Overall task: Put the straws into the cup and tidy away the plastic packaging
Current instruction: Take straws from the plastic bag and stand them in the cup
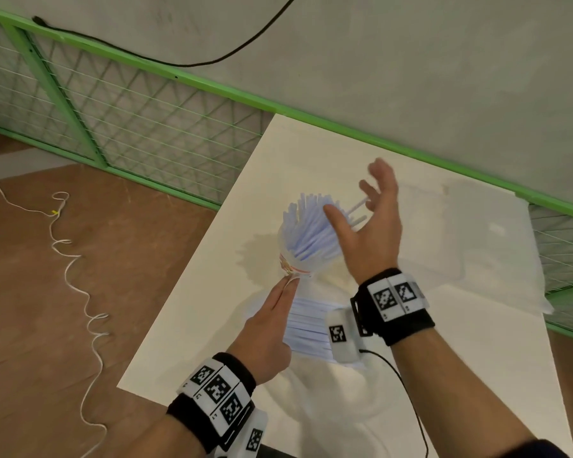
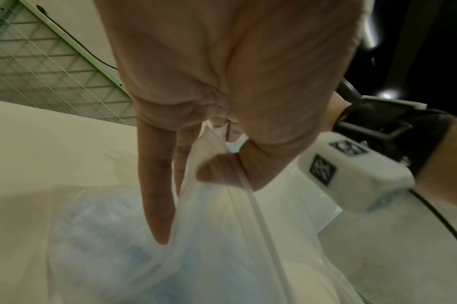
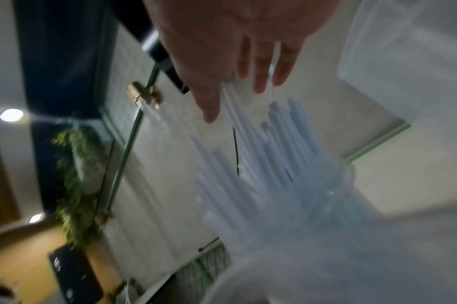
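L grip (image 1: 272, 322) on bag (image 1: 295, 259); straws (image 1: 311, 226) above.

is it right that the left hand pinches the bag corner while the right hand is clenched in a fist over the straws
Not quite. The left hand does pinch the bag corner, but the right hand is open, fingers spread, over the straws; the head view shows it.
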A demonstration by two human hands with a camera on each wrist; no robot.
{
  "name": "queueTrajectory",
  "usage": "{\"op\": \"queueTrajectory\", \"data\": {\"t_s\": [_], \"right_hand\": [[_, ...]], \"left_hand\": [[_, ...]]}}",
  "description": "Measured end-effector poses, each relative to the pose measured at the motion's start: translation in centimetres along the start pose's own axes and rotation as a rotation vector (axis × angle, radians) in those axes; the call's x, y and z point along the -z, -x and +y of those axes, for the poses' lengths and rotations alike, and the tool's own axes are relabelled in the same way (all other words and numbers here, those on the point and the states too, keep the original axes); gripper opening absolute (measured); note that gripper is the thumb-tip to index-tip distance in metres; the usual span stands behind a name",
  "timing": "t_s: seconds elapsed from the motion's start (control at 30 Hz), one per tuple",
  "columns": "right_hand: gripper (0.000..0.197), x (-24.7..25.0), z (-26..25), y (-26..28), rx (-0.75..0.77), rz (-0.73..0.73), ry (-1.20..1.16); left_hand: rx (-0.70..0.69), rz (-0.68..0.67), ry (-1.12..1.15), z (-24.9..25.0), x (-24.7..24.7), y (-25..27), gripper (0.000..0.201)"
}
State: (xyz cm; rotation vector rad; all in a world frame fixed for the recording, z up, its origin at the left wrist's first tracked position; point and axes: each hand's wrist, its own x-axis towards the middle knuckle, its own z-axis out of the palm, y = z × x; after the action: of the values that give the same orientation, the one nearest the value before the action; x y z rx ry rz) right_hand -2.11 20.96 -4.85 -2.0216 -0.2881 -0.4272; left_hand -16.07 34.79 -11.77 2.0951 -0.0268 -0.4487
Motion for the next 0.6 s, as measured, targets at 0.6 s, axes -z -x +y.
{"op": "queueTrajectory", "data": {"t_s": [0.6], "right_hand": [[0.057, -0.6, 0.9, -1.3, 0.114, -0.027, 0.076]], "left_hand": [[0.033, -0.019, 0.010, 0.2, 0.2, -0.2, 0.102]]}}
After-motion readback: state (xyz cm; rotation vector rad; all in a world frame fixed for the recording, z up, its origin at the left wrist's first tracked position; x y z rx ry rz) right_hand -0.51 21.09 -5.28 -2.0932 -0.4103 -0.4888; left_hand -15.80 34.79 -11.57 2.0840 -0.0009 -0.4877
